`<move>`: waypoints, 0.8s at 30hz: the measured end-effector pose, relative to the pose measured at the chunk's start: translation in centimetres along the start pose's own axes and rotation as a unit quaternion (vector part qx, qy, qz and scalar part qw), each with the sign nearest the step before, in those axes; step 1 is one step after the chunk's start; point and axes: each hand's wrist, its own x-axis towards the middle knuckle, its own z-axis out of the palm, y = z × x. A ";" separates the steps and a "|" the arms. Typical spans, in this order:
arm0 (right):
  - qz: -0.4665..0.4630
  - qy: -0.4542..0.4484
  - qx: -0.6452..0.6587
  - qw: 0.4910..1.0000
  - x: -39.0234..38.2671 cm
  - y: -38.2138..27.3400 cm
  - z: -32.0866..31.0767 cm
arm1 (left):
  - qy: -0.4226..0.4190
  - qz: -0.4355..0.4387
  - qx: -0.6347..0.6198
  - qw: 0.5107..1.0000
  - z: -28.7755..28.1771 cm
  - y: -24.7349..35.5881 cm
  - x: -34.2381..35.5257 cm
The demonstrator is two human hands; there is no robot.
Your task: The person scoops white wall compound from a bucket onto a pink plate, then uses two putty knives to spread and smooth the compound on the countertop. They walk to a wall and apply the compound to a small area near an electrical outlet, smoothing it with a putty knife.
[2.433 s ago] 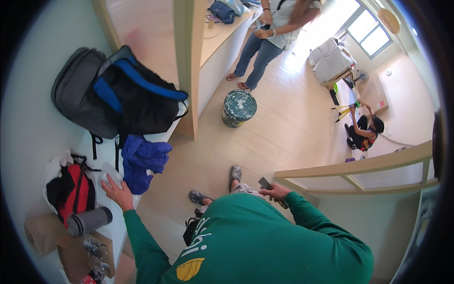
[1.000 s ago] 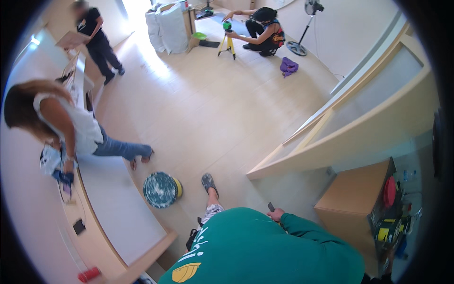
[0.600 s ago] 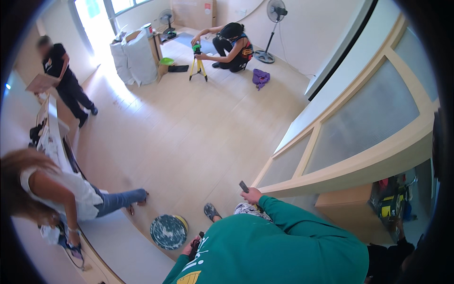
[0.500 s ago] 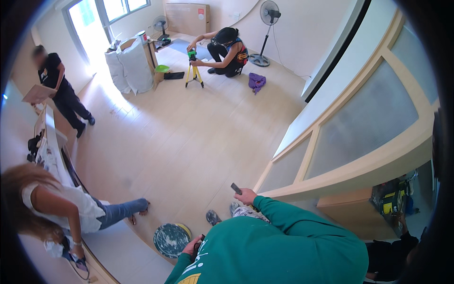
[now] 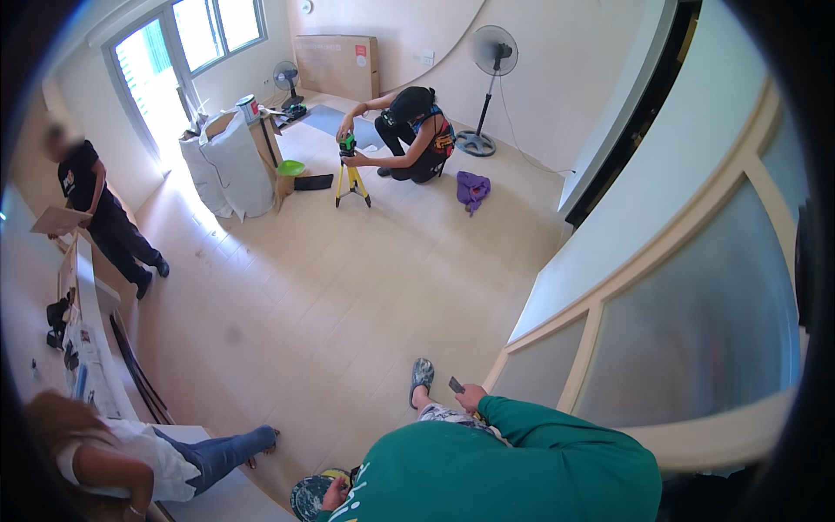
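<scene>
My right hand point(image 5: 472, 398) is closed around a small flat grey blade point(image 5: 456, 384), perhaps a scraper, its end sticking out past the fingers. The hand is beside the lower end of the framed partition. Low in the picture, next to a round bucket point(image 5: 306, 498) with a speckled, paint-stained top, my left hand point(image 5: 335, 493) is curled by my shirt. Something dark shows at its fingers, too hidden to name. Long green sleeves cover both arms. One speckled clog point(image 5: 422, 372) is on my foot, out ahead on the tiles.
A person point(image 5: 417, 130) crouches at a yellow tripod point(image 5: 352, 185) with a green device. Another person point(image 5: 87, 191) stands left holding a board; a third point(image 5: 113, 452) is near the lower-left counter. White sacks point(image 5: 228, 170), a fan point(image 5: 491, 56), a purple cloth point(image 5: 472, 190) and a glazed partition point(image 5: 696, 304) surround the floor.
My view has tilted up and moved forward; one foot is farther ahead. The bucket is now lower and partly hidden by my left arm. The grey blade stays in my right hand.
</scene>
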 end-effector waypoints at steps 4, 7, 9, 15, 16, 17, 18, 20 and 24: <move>-0.106 0.016 -0.175 0.979 7.4 -0.9 -5.6 | 0.096 -0.037 0.162 0.981 7.5 3.1 2.2; -0.068 -0.034 -0.010 0.997 11.8 -2.0 -10.7 | 0.054 0.002 0.342 0.938 14.6 6.9 6.0; -0.046 0.004 0.120 0.992 13.9 -3.8 -14.6 | 0.021 0.058 0.471 0.880 18.9 10.5 9.2; 0.029 0.070 0.270 0.960 15.6 -6.9 -24.9 | 0.089 0.188 0.574 0.792 31.6 21.8 17.8; 0.016 0.070 0.280 0.957 15.7 -6.8 -26.1 | 0.144 0.150 0.517 0.830 35.2 24.0 18.2; 0.026 0.073 0.291 0.954 15.8 -6.5 -26.9 | 0.098 0.164 0.459 0.868 39.3 26.5 17.8; 0.031 0.093 0.301 0.949 16.1 -6.0 -27.6 | 0.072 0.121 0.406 0.903 44.5 29.1 17.0; 0.071 0.097 0.332 0.936 16.7 -4.6 -28.4 | -0.046 0.230 0.458 0.857 57.0 34.4 14.0; 0.106 0.077 0.236 0.963 18.9 -0.5 -29.6 | -0.407 0.410 0.309 0.756 82.8 43.8 2.5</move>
